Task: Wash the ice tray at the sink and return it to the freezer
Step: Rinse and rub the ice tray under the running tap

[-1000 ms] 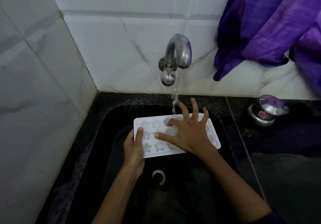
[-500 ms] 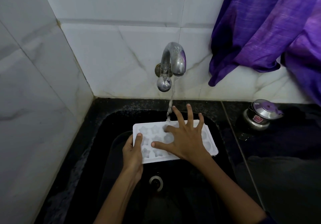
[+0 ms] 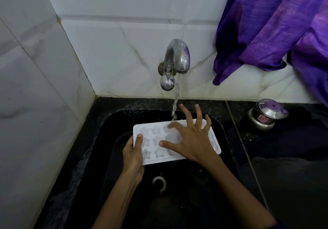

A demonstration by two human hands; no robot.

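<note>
A white ice tray (image 3: 152,140) with star-shaped cells is held over the black sink (image 3: 110,122), under the running tap (image 3: 175,60). My left hand (image 3: 133,156) grips the tray's left end, thumb on top. My right hand (image 3: 191,138) lies spread over the tray's middle and right cells, fingers straight, index fingertip in the water stream (image 3: 175,104). The tray's right part is hidden under that hand.
The sink drain (image 3: 158,182) lies below the tray. A small steel lidded pot (image 3: 266,115) stands on the black counter at the right. Purple cloth (image 3: 269,24) hangs over the tiled wall at the upper right. White marble tiles close off the left side.
The view has tilted up slightly, so tap and tray sit lower in the frame. My right hand has shifted a little over the tray's cells. My left hand keeps its grip.
</note>
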